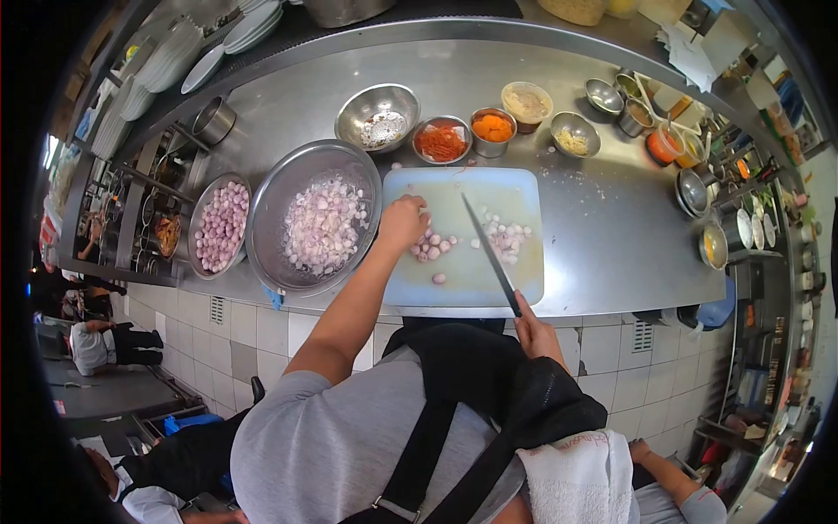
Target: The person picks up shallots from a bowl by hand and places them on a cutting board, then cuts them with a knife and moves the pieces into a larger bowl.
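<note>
My right hand [537, 335] is wrapped around the dark handle of a long kitchen knife [491, 253]. The blade points away from me over the cutting board [410, 284]. My left hand [403, 222] is over the board's left side, fingers curled together and pointing down. Whatever they pinch is hidden. Close by its fingertips sits a group of peeled shallots [431, 248], with one single shallot [438, 279] nearer me. To the right of the blade lies a pile of paler cut shallots [508, 239].
Left of the board stand a large steel bowl [264, 229] of pale shallots and a smaller bowl [199, 249] of purple ones. Behind are an empty-looking bowl [353, 109], red shreds [439, 141], orange pieces [493, 127] and a bowl of chopped garlic-like bits [572, 141]. Other people work nearby.
</note>
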